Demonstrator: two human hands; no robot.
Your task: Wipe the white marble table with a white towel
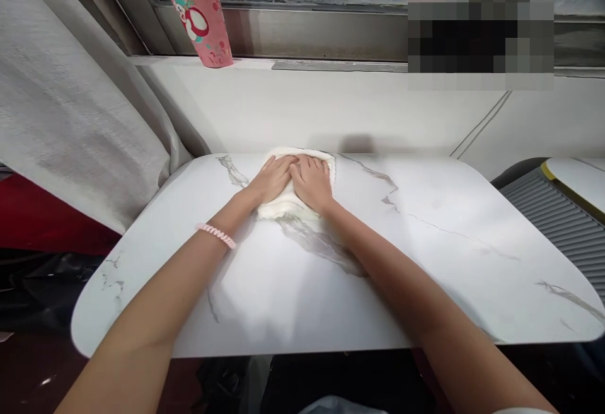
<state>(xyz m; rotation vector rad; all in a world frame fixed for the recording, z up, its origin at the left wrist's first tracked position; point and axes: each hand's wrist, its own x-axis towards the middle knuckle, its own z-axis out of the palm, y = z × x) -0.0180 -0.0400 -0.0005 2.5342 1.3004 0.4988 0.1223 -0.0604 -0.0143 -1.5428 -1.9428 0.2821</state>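
Hands point(274, 179) point(314, 182) — together, palms down — on a cream cloth point(282, 207) (white marbled table point(278, 300) beneath)

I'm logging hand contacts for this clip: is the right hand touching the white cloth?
Touching. The head view shows the right hand lying palm down on the white cloth, with no gap visible.

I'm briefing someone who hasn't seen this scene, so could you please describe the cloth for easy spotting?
Find the white, grey-veined table by the pale wall. Near its far edge, slightly left of centre, the left hand and right hand rest flat on the cloth. Its cream colour and fuzzy look set it apart from the smooth table.
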